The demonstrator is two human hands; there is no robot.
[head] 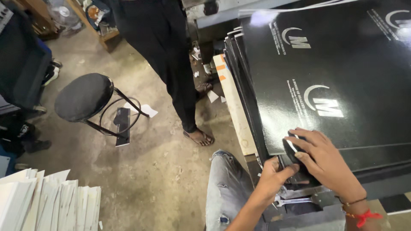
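Down at the lower right, both of the person's hands meet at the near corner of a stack of glossy black printed sheets (pixel 334 72), which lies on a machine's worktop (pixel 299 214) and fills the upper right of the view, with pale crescent-shaped marks printed on its top sheet. The right hand (pixel 327 160) lies flat over that corner, fingers (pixel 306 137) spread a little and pressing down on the top sheet, with a red thread band and a thin bangle at the wrist. The left hand (pixel 274 173) comes up from below, its fingers curled and its thumb pinched against the edge of the corner, so that it grips the lower sheets; just how many it holds cannot be told. Just below the hands a metal spanner (pixel 293 200) lies on the dark worktop, near the left wrist but apart from the stack. The person's knee in grey jeans (pixel 224 188) shows left of the hands. A pale board (pixel 233 107) runs along the left edge of the stack, touching it. On the concrete floor (pixel 141 171) stands a round black stool (pixel 83 96) with a black folded piece (pixel 123 126) leaning at its ring. Another person in black trousers (pixel 165 51) stands between the stool and the stack, wearing sandals. White folded sheets (pixel 47 201) are stacked at the lower left.
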